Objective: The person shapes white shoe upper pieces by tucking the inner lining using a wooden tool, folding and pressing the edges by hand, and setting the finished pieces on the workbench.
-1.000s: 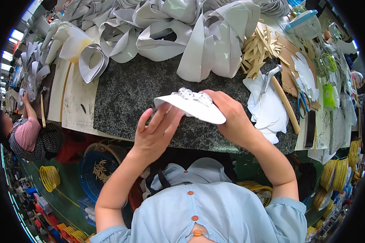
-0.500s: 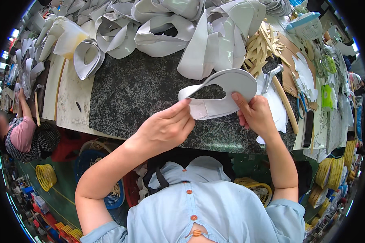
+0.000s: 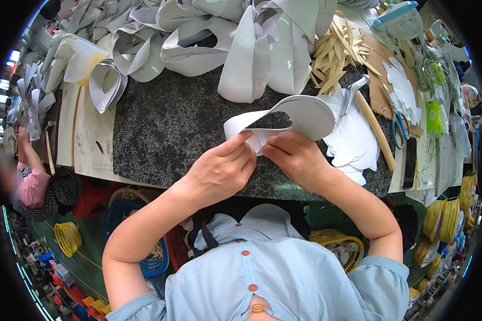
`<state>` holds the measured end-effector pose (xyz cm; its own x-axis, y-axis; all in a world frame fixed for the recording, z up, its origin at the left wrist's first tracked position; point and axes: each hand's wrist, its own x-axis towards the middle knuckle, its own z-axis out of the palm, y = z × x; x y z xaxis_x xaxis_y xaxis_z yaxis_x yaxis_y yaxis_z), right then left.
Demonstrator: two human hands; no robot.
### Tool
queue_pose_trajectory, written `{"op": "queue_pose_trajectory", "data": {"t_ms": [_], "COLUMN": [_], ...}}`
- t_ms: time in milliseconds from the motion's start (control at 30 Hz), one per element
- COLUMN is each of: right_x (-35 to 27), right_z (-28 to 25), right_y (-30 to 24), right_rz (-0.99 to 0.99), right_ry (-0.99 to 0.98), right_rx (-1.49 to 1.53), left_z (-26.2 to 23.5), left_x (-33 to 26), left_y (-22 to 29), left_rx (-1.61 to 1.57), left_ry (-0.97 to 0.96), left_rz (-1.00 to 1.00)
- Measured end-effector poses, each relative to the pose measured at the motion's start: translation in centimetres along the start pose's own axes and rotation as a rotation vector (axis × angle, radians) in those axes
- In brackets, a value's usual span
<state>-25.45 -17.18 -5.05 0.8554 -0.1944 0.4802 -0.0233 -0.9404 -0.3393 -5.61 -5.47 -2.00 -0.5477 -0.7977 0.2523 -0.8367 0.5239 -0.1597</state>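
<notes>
Far left on the dark slab [image 3: 166, 139]: a small stack of grey-white pieces [image 3: 97, 90]. Left hand [image 3: 222, 168] pinches the near-left edge of the white looped piece [image 3: 310, 117], which is held up over the slab's near side. Right hand [image 3: 296, 159] has shifted from the rounded right end to the near edge, pinching just beside the left. So both grips sit together; rounded end now unheld. Right: hammer [image 3: 376, 129] on white cutouts [image 3: 345, 142], then scissors [image 3: 399, 130].
</notes>
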Motion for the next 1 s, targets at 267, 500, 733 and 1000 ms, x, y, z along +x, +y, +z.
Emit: {"op": "queue_pose_trajectory", "data": {"t_ms": [267,500,733,1000], "right_x": [0.7,0.6,-0.9,-0.3], "right_z": [-0.3,0.8,-0.8,-3.9], "right_y": [-0.7,1.3,1.0,-0.7], "right_rz": [-0.239,-0.107,-0.273,-0.046], "right_ry": [-0.194,-0.117,-0.16,-0.257], "right_rx": [-0.328,-0.043,-0.106,0.216], "left_z": [0.1,-0.1,0.4,-0.7], "left_x": [0.4,0.2,0.3,0.4], "left_y": [-0.2,-0.5,0.0,-2.3], "left_rx": [-0.02,-0.059,0.113,-0.154], "left_ry": [0.015,-0.037,0.001,0.096], "left_rz": [-0.01,0.01,0.107,0.09]}}
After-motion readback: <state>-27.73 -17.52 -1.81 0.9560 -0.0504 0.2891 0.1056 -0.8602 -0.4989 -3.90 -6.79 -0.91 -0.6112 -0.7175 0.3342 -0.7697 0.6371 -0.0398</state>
